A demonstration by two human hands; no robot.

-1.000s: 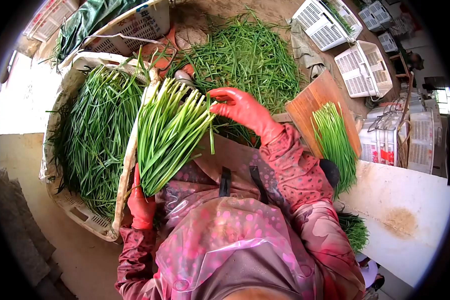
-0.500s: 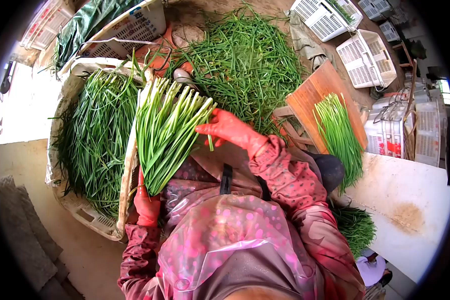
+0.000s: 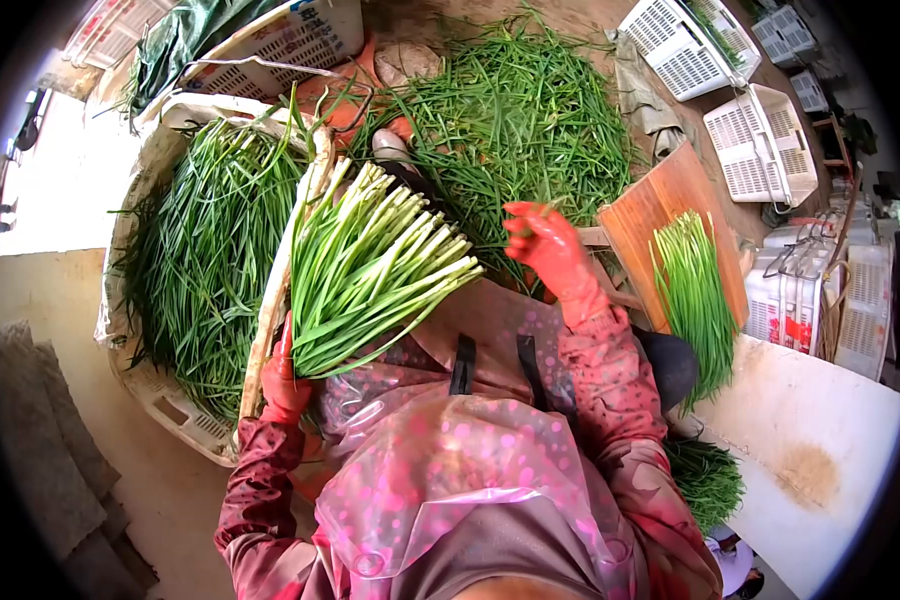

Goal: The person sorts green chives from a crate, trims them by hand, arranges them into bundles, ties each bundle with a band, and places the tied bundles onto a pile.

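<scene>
My left hand [image 3: 287, 385], in a red rubber glove, is closed around the leafy lower end of a bunch of garlic chives [image 3: 375, 265]. The pale cut stems fan out up and to the right. My right hand [image 3: 555, 255], gloved the same way, is apart from the bunch, over the loose leaves, with its fingers curled together. A small greenish bit shows at its fingertips, too small to name. Left of the bunch stands a white basket [image 3: 175, 425] full of chives [image 3: 215, 270].
Loose green leaves [image 3: 530, 120] heap on the floor ahead. At right a wooden board [image 3: 630, 215] bears a neat chive bundle [image 3: 692, 300], beside a white slab [image 3: 820, 410]. White crates [image 3: 760, 145] stand at the back right. More chives [image 3: 705, 480] lie by my right side.
My right hand has moved away from the bunch, to the right and slightly up, its fingers curling in. The bunch in my left hand has tilted further right. The view has shifted a little.
</scene>
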